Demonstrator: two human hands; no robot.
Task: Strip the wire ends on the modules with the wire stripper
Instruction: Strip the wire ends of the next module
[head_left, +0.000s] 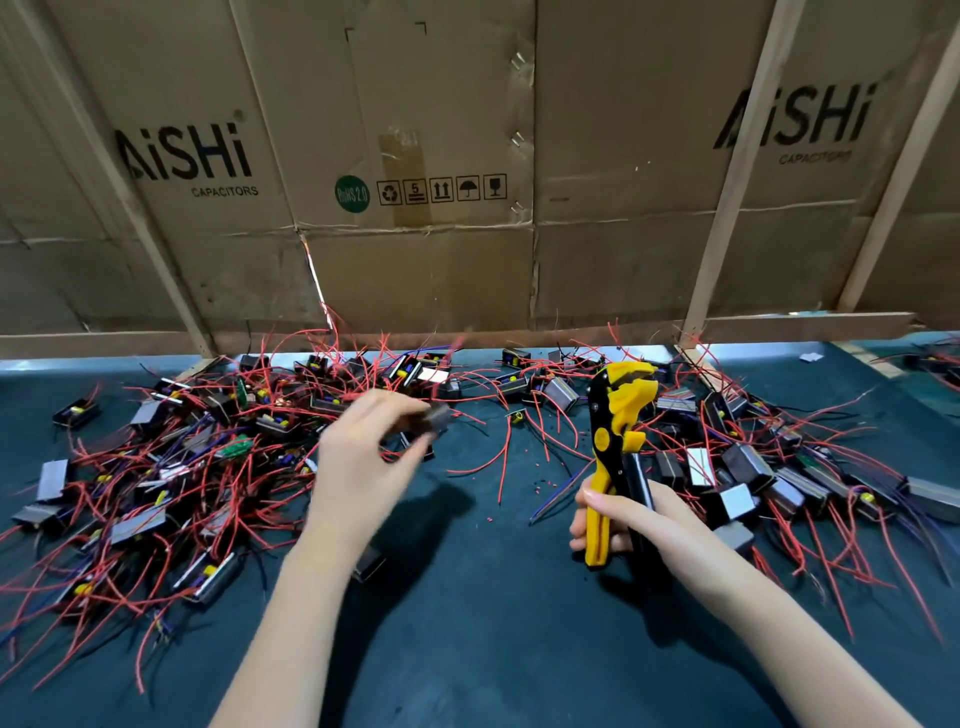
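Two hands work over the desk. The right hand has its grip clamped on the upright stripper; the left hand pinches a blurred module. Behind, modules with red wires lie in heaps. Furthest, cardboard reads "AiSHi CAPACITORS" and "RoHS 2.0".

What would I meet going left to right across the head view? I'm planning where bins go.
Left pile of modules → left hand pinching a module → wire stripper gripped by right hand → right pile of modules.
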